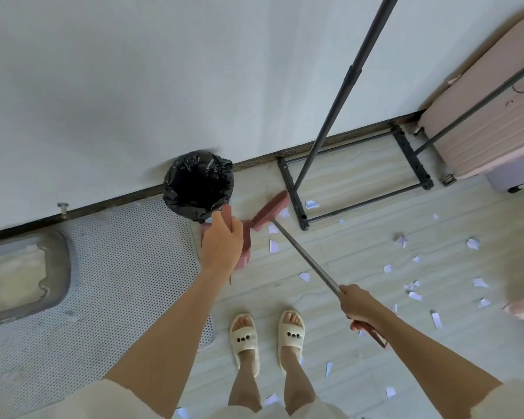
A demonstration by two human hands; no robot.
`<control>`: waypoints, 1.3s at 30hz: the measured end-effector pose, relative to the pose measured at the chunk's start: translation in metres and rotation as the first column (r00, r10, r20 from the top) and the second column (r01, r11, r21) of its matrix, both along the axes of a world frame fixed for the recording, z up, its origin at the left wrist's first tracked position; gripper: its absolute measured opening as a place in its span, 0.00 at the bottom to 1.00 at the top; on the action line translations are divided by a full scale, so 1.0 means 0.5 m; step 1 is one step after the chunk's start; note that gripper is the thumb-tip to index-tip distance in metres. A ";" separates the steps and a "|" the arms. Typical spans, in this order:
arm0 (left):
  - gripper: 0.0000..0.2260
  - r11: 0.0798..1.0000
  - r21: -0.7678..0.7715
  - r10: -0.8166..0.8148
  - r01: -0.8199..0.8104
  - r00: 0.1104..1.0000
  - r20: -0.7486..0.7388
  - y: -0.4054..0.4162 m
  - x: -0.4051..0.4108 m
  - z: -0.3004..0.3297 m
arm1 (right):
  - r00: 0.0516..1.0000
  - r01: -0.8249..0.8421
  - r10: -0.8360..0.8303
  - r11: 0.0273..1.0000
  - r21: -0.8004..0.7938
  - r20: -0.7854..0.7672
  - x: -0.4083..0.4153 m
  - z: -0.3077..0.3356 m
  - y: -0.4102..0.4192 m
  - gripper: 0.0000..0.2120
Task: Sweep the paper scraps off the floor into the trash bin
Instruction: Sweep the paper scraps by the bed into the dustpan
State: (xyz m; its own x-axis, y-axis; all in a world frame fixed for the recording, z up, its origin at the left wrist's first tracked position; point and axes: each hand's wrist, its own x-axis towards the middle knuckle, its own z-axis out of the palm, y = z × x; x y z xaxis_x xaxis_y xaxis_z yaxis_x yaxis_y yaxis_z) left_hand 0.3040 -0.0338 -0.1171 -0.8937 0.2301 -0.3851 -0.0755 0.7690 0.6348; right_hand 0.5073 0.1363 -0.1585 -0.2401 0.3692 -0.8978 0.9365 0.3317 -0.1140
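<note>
A trash bin lined with a black bag stands against the wall. Just in front of it my left hand grips the upright handle of a pink dustpan, whose pan rests on the floor. My right hand holds the metal pole of a pink broom, whose head sits on the floor right of the dustpan, beside a few scraps. White paper scraps lie scattered over the tile floor, mostly to my right, with some near my feet.
A black clothes rack base stands right of the broom head, its pole rising toward me. A pink suitcase is at the far right. A grey perforated mat and a litter tray lie to the left.
</note>
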 end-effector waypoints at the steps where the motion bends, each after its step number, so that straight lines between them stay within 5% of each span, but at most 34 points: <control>1: 0.10 1.000 0.004 -0.006 0.006 1.000 0.013 -0.001 0.004 0.004 | 0.999 -0.037 0.037 0.999 0.009 0.010 0.018 0.012 0.008 0.10; 8: 0.13 1.000 -0.027 -0.014 0.015 0.999 0.051 -0.013 0.025 0.024 | 0.985 -0.156 0.164 0.980 0.121 -0.055 0.019 0.077 0.011 0.10; 14: 0.12 0.999 -0.027 -0.019 0.020 0.999 0.043 -0.017 0.007 0.037 | 0.985 -0.063 0.073 0.996 0.070 -0.157 -0.146 0.060 0.011 0.10; 18: 0.12 0.999 -0.052 -0.006 0.007 1.000 0.027 -0.022 -0.011 0.030 | 0.960 0.125 -0.133 0.991 -0.046 -0.247 -0.255 0.003 0.027 0.03; 22: 0.13 0.998 -0.052 -0.038 0.037 0.999 -0.005 -0.016 -0.028 0.023 | 0.957 0.236 -0.247 0.968 -0.086 -0.154 -0.302 -0.044 0.027 0.05; 27: 0.12 0.997 -0.042 -0.073 0.072 0.997 -0.028 -0.005 -0.043 0.026 | 0.946 0.256 -0.273 0.960 -0.114 -0.173 -0.282 -0.088 0.037 0.05; 31: 0.12 0.994 -0.066 -0.094 0.091 0.995 -0.046 -0.004 -0.049 0.041 | 0.979 0.190 -0.192 0.981 -0.034 -0.073 -0.255 -0.089 0.040 0.18; 39: 0.10 0.970 -0.140 -0.208 0.199 0.977 -0.048 -0.033 -0.046 0.070 | 0.995 0.089 -0.090 0.996 -0.010 -0.042 -0.092 -0.036 -0.002 0.13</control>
